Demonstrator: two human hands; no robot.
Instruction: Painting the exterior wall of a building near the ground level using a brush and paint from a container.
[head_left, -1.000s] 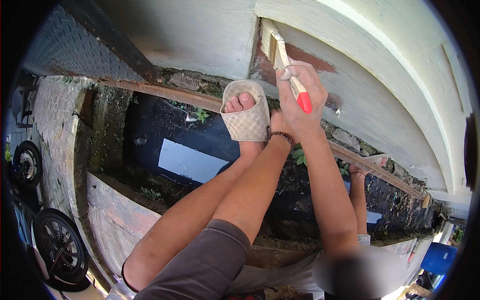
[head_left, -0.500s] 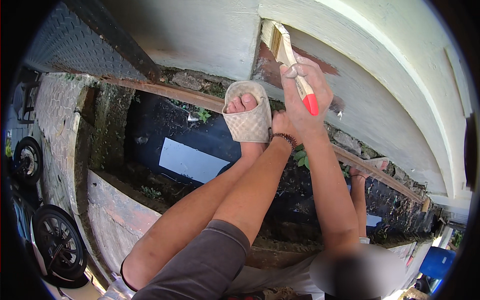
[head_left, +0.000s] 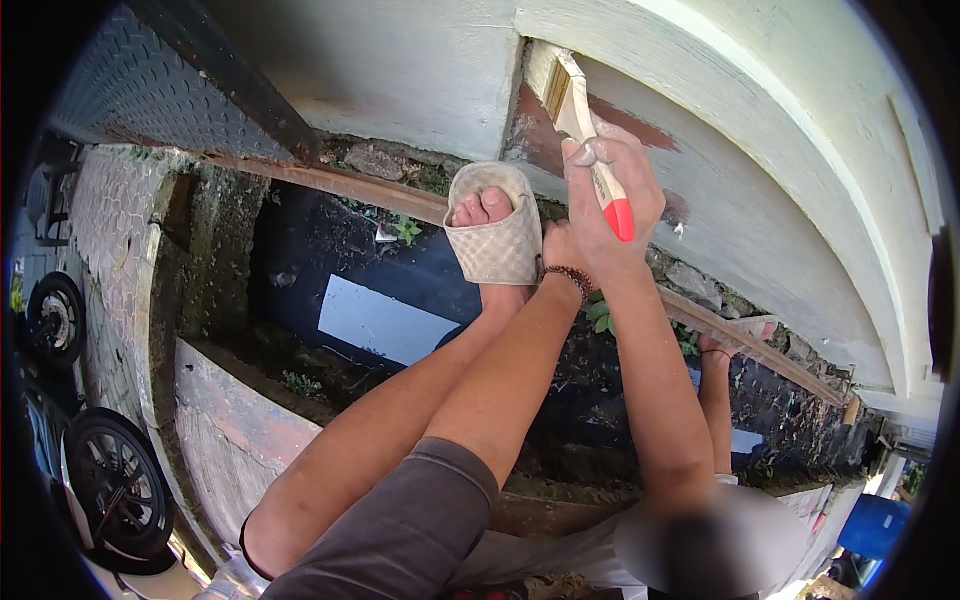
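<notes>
My right hand (head_left: pixel 622 195) is closed round the wooden handle of a flat paintbrush (head_left: pixel 575 100) with a red handle end. The brush points up and away, its pale bristles against the wall at the corner of a recessed panel (head_left: pixel 640 135). That panel is partly whitish, with bare reddish-brown patches. Just below, my left hand (head_left: pixel 562 243), with a beaded bracelet at the wrist, looks curled and lies partly behind my right wrist. What it holds, if anything, is hidden. Beside it is my left foot in a pale slide sandal (head_left: pixel 495 250).
Below me runs a ditch of dark water (head_left: pixel 290 240), with a rusty rail (head_left: pixel 385 190) along the wall's foot. A raised curved moulding (head_left: pixel 790 110) borders the panel. At left are a dark metal plate (head_left: pixel 170 85) and a motorcycle wheel (head_left: pixel 118 483); a blue container (head_left: pixel 873 525) stands far right.
The brush and my right hand have shifted slightly, the red handle end tipping a little lower. The bristles stay at the panel's corner. My left hand has hardly moved.
</notes>
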